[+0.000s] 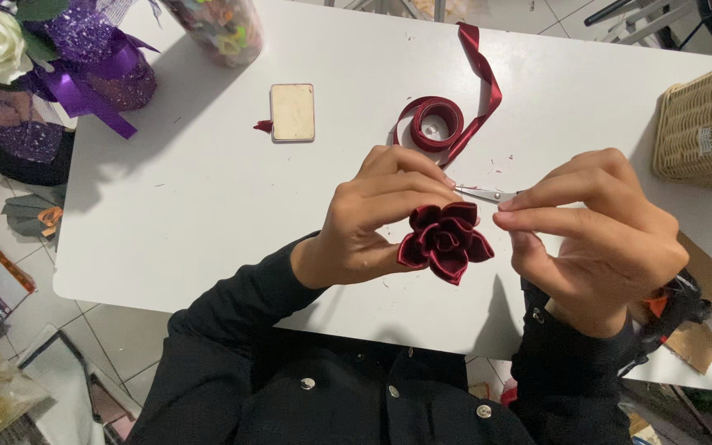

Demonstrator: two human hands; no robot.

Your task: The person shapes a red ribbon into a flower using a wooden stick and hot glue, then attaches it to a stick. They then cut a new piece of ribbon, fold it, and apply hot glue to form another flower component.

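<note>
My left hand (372,218) holds a dark red ribbon rose (445,239) from behind, above the white table (208,206). My right hand (599,231) pinches a thin metal tool (484,194), perhaps tweezers or small scissors, whose tip points left and meets my left fingertips just above the flower. Beyond the hands a roll of dark red satin ribbon (438,124) lies partly unwound, its loose end trailing toward the far edge.
A small cream rectangular card (292,112) lies mid-table with a red scrap beside it. A purple wrapped bouquet (67,58) stands at the far left, a wicker basket (706,124) at the right edge, a clear jar (216,29) at the back, and a glue gun (673,309) on cardboard by my right wrist.
</note>
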